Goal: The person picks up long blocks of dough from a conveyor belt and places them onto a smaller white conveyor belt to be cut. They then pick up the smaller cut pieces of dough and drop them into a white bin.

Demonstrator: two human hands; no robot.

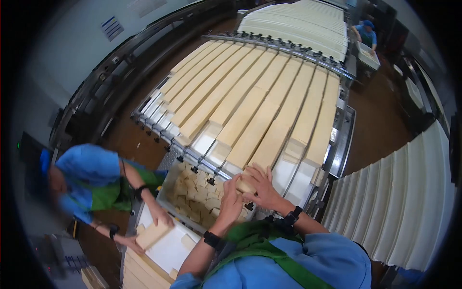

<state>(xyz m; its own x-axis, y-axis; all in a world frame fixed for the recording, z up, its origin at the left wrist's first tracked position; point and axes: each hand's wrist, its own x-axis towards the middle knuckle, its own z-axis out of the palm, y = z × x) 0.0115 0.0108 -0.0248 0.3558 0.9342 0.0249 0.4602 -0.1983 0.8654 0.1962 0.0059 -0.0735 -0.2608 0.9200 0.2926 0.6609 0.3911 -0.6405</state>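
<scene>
My left hand (232, 198) and my right hand (263, 185) meet at the near end of the conveyor table. Between them they grip a short pale-yellow block (246, 187), its kind not plain to see. My left fingers press against its left side, while the right fingers wrap over its top and far side. Just beyond my hands lie the ends of long pale-yellow strips (269, 147), set in rows between thin metal dividers. Below and left of my left hand stands a bin (167, 192) with many broken pale-yellow pieces (192, 188) in it.
A co-worker (91, 178) at left holds another block (153, 234) over a white surface (169, 250). Black knobs line the table's front rail (207, 166). White pleated sheets (399, 197) stand at right. Another person (366, 34) with a white bin (368, 58) is far off.
</scene>
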